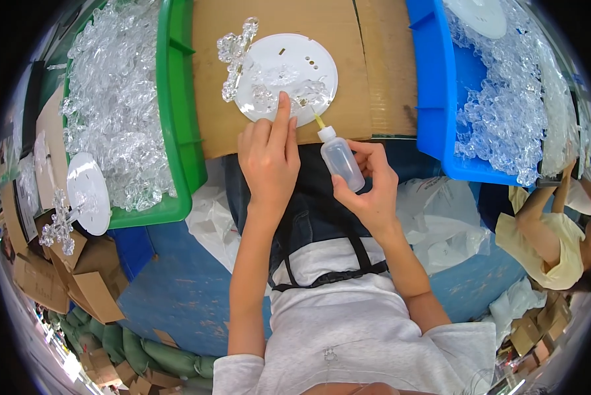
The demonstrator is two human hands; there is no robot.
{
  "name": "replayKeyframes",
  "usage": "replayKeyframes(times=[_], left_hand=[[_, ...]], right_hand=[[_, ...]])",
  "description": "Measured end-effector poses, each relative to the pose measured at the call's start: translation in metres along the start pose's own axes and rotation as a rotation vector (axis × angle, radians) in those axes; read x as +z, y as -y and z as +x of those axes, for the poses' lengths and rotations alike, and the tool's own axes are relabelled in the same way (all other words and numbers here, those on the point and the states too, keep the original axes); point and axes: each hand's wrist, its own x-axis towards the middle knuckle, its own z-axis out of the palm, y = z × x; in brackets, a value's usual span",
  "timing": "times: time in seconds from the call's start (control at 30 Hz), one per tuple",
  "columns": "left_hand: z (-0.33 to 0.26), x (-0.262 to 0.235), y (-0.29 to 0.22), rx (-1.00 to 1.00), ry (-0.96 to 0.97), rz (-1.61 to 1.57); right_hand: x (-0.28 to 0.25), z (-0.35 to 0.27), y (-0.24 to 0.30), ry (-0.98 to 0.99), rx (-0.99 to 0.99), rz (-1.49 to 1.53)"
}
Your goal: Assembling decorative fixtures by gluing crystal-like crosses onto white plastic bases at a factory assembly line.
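On top of the brown cardboard worktop (368, 59) lies a round white disc (286, 77) with clear plastic pieces on it. Just below the disc, the left hand (269, 158) is mostly curled and presses one finger onto a clear piece. Right of that, the right hand (372, 187) wraps around a small squeeze bottle (339, 158), its yellow tip touching the disc. Left of the disc sits a green bin (177, 125), right a blue bin (434, 92), both full of clear pieces.

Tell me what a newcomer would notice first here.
First, the two bins heaped with clear crystal pieces: a green bin at left and a blue bin at right. Between them, on cardboard, the left hand presses a white disc while the right hand aims a small squeeze bottle at it.
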Motion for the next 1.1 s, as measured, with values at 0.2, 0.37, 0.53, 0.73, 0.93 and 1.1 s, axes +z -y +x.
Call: replayKeyframes(times=[0.2,0.37,0.53,0.73,0.93,1.1], left_hand=[[-0.021,-0.014,0.006,0.046,-0.115,-0.019],[-0.026,-0.016,0.012,-0.042,0.017,0.080],[-0.025,-0.017,0.011,-0.038,0.043,0.092],[-0.025,-0.014,0.011,-0.016,0.034,0.099],[-0.022,-0.013,0.007,0.010,0.029,0.120],[-0.015,-0.007,-0.011,0.006,0.077,0.077]], right_hand=[[-0.001,-0.002,-0.001,0.025,0.002,0.029],[0.003,-0.003,-0.001,0.042,-0.001,-0.007],[0.005,-0.001,0.002,0.019,-0.009,-0.039],[-0.001,0.004,0.004,0.012,-0.039,-0.071],[-0.010,0.008,0.000,0.049,-0.033,-0.070],[-0.019,0.009,-0.009,0.002,0.002,-0.006]])
